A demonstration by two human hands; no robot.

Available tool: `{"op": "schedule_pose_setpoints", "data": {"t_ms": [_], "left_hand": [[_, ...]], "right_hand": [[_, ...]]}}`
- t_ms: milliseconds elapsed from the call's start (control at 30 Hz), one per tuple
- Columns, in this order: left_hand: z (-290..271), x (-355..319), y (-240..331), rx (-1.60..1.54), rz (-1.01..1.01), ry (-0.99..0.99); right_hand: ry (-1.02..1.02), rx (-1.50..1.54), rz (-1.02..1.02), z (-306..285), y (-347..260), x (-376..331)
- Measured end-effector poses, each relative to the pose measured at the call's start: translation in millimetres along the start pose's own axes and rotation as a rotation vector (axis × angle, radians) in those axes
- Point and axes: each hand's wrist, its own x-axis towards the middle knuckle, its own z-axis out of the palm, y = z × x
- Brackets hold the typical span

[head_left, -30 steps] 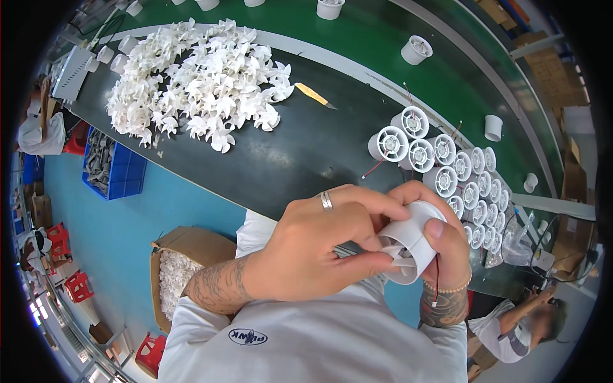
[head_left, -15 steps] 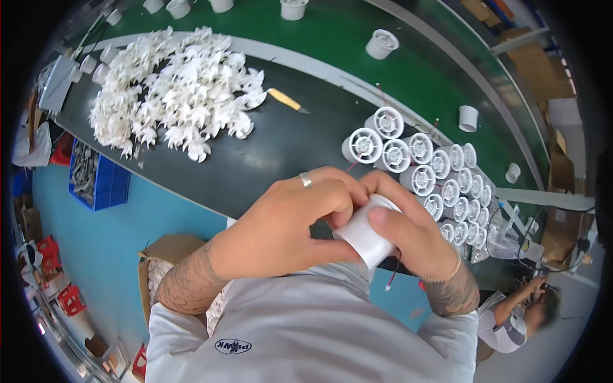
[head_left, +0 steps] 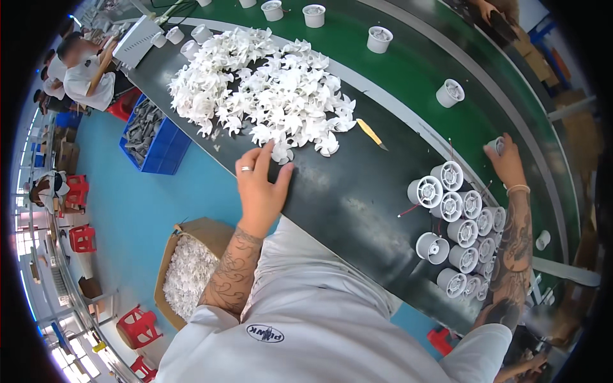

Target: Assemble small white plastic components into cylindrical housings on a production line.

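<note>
While the left hand (head_left: 260, 188) is held half open beside a heap of white, curved-blade plastic wheels (head_left: 217, 83), one wheel (head_left: 281, 153) is framed between thumb and fingertips; contact cannot be confirmed. At the green conveyor belt (head_left: 408, 83), a white cylindrical plastic housing (head_left: 497, 145) is gripped by the right hand (head_left: 509, 167).

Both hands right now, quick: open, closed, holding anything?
Left hand: open, fingertips at a white rotor.
Right hand: closed around a white cup; whether lifted, cannot tell.
</note>
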Motion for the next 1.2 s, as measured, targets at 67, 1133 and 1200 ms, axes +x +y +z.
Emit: {"op": "schedule_pose_setpoints", "data": {"t_ms": [67,1133,1200], "left_hand": [[-1.7,6.2,-12.2,0.124,0.015,-0.097],[11.1,0.7,0.1,-0.129,0.149,-0.182],[7.3,3.1,1.6,-0.225,0.134,-0.218]], "right_hand": [[-0.046,0.172,0.135,-7.1,12.3,9.8],[0.143,0.417,0.219,-61.4,26.8,-85.7],[0.212,0.604,0.234,-82.2,3.5,-112.9]]}}
